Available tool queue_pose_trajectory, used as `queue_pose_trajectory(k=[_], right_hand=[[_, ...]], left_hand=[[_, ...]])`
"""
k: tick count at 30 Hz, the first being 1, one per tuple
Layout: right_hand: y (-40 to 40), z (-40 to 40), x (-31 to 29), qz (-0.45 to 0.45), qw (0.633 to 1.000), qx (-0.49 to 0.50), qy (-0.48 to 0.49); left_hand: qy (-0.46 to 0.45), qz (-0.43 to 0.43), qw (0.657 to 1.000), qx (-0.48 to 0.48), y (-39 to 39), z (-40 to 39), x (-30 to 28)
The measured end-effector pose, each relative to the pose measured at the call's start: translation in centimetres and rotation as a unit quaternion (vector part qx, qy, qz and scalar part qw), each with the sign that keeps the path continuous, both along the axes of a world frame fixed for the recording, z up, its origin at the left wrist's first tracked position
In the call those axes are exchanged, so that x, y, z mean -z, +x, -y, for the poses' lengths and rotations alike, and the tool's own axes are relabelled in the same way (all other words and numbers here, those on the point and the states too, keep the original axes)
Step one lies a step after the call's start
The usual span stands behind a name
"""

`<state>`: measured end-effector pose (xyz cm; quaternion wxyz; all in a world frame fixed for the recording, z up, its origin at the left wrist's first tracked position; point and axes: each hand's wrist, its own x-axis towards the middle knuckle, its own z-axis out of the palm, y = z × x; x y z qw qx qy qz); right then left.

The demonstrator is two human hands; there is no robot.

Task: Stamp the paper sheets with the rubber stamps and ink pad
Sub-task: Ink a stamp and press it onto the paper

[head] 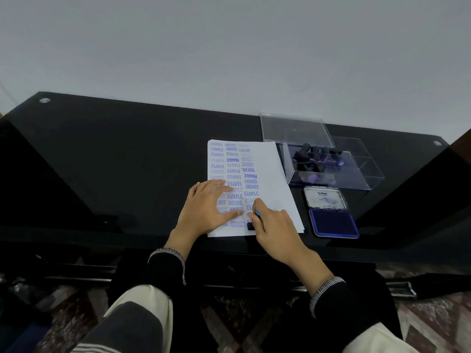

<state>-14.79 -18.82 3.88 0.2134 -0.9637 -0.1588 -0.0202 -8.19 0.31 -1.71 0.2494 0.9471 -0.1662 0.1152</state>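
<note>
A white paper sheet (pixel 270 169) lies on the black glass table (pixel 114 154), covered with several blue stamp prints. My left hand (pixel 206 210) rests flat on the sheet's lower left with fingers spread. My right hand (pixel 275 225) grips a black rubber stamp (pixel 252 220) with a blue tip, set down on the sheet near its bottom edge. The open blue ink pad (pixel 334 221) lies just right of the sheet, its lid folded back. Behind it a clear plastic box (pixel 356 171) holds several black stamps.
The box's clear lid (pixel 295 129) lies behind the box near the wall. The table's front edge runs just below the sheet. My knees and a patterned floor show under the table.
</note>
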Motion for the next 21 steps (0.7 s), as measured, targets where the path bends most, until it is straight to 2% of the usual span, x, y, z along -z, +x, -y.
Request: queue_pose_trajectory(k=[7, 13, 21], right_hand=[[-1.1, -0.4, 1.0, 0.029, 0.999, 0.03, 0.004], [0.0, -0.2, 0.3, 0.009, 1.0, 0.011, -0.009], [-1.1, -0.5, 1.1, 0.044, 0.999, 0.023, -0.016]], left_hand=[[-0.002, -0.008, 1.0, 0.0, 0.0, 0.0, 0.0], [-0.008, -0.003, 1.0, 0.001, 0.0, 0.0, -0.1], [-0.009, -0.002, 1.0, 0.001, 0.0, 0.0, -0.1]])
